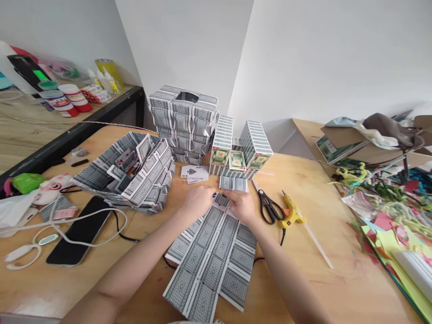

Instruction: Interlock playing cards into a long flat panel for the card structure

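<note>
A flat sheet of joined grey-backed playing cards (211,256) lies on the wooden table (324,288) in front of me. My left hand (197,201) and my right hand (241,204) both pinch its far edge, fingers curled around a small folded card piece between them. Just beyond my hands lies a short strip of cards (234,183). Behind it stands a small house-like build of card packs (240,150).
A tall card box (184,122) stands at the back, a tilted open card basket (130,173) at left. Scissors (268,206) and a yellow glue gun (293,212) lie right of my hands. A phone (79,229) with cables is at left, craft scraps at right.
</note>
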Tool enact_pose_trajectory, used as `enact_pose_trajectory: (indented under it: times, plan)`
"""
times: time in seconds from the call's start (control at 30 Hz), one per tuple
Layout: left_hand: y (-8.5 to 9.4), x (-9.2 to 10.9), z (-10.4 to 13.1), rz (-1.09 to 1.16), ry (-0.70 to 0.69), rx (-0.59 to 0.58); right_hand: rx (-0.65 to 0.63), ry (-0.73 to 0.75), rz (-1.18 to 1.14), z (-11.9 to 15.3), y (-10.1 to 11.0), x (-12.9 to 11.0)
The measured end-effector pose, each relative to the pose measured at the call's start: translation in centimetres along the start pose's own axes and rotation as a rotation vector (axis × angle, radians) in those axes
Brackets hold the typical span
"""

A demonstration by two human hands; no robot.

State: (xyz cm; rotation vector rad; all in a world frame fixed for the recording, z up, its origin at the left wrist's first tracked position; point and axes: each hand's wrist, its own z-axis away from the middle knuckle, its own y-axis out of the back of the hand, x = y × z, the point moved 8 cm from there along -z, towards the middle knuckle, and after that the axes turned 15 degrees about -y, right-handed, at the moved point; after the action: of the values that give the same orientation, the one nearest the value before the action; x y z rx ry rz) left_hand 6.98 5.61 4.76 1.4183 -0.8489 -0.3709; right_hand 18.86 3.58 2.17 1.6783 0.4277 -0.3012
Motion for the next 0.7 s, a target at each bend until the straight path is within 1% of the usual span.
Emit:
enact_pose_trajectory:
  times: [0.13, 0.3, 0.43, 0.6, 0.7]
  plan:
    - [0.12, 0.60, -0.12, -0.031, -0.062, -0.010, 0.024, 0.017, -0.001, 0.10, 0.17, -0.19]
    - [0.13, 0.60, -0.27, -0.025, -0.062, -0.024, 0.033, -0.006, -0.022, 0.23, 0.14, -0.01]
    - [0.02, 0.82, -0.44, -0.036, -0.080, -0.040, 0.048, 0.009, -0.063, 0.44, 0.23, 0.01]
    - [-0.18, 0.92, -0.35, -0.055, -0.095, -0.033, 0.059, 0.030, -0.021, 0.54, 0.45, -0.27]
    - [-0.25, 1.09, -0.24, -0.073, -0.119, -0.030, 0.097, 0.074, 0.013, 0.67, 0.77, -0.75]
